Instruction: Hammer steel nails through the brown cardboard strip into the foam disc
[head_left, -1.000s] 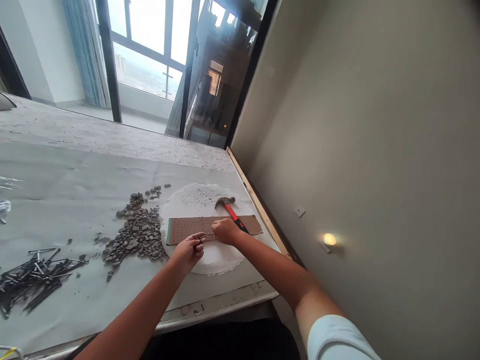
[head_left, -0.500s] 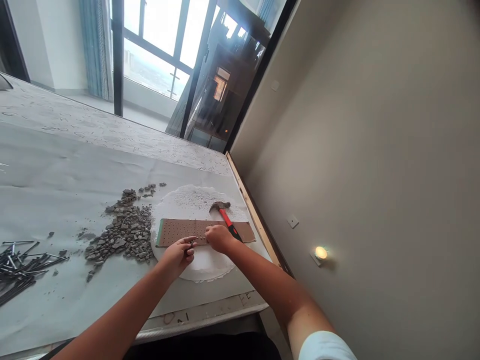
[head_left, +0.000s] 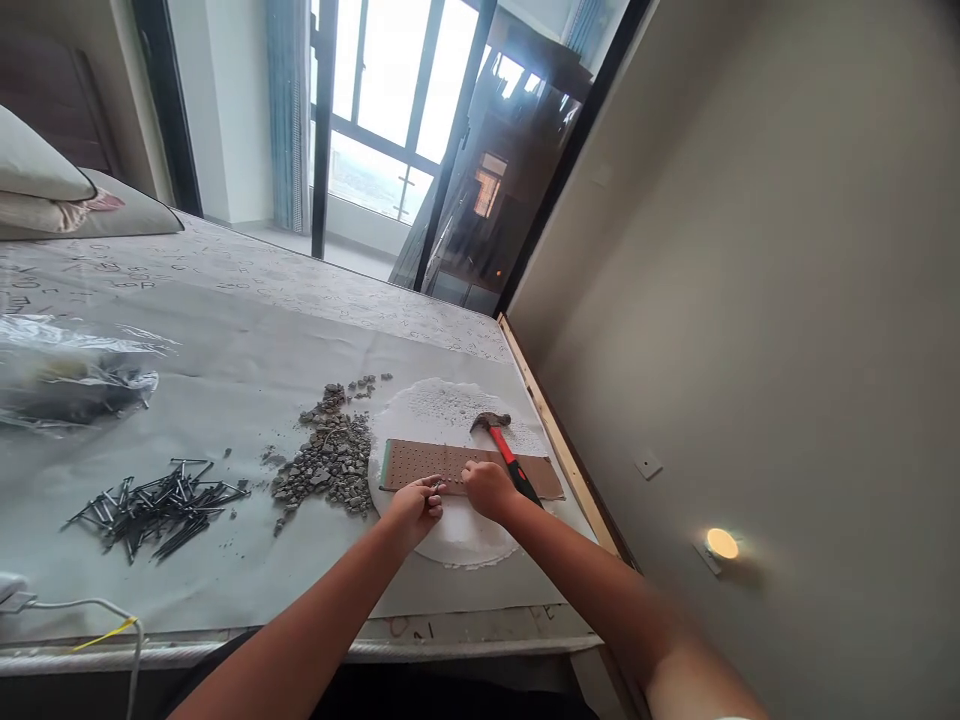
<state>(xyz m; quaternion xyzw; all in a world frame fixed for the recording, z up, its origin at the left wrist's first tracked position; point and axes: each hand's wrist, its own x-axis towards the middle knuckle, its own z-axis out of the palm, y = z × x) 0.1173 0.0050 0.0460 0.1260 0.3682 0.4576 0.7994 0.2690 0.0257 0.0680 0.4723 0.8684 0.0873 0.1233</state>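
Note:
A long brown board with rows of small holes and a green left end lies on a rough-edged white round slab. My left hand is at the board's near edge, its fingers curled around something small and dark that I cannot make out. Beside it, my right hand rests over the board with fingertips pinched together; whatever they hold is hidden. A claw hammer with a red and black handle lies across the right part of the board, its head on the slab beyond.
Left of the slab lies a heap of grey stone chips. Farther left are a pile of dark nails, a clear plastic bag and a white cable. A wooden rail and a wall border the right side.
The view has swung left, bringing in the plastic bag, the cable and the whole nail pile. Both hands stay at nearly the same spots on the board.

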